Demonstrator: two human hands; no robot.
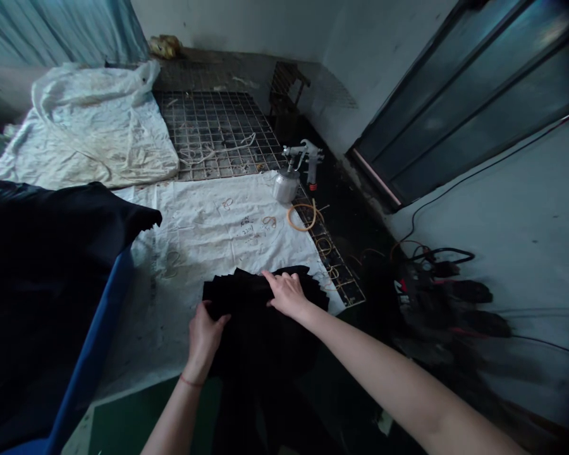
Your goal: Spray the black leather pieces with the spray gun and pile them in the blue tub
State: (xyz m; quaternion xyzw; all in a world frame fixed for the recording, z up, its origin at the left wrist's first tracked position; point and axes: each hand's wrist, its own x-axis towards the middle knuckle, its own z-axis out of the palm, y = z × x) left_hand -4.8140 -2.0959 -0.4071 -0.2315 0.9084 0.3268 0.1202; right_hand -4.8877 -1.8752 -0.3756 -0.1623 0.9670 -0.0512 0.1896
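Observation:
A stack of black fabric pieces (246,297) lies fanned out on a stained white sheet (208,234). My left hand (205,332) grips the stack's near left edge, fingers curled round it. On top of the stack's right part rests my right hand (287,294), index finger stretched forward over the upper pieces and the other fingers bent, pressing down.
A metal spray gun with its cup (294,170) stands on the wire grid (218,133) beyond the sheet, beside an orange cord loop (303,218). A blue bin draped in black cloth (52,265) is at left. Crumpled white cloth (90,126) lies behind. Cables and a dark pile (436,284) lie right.

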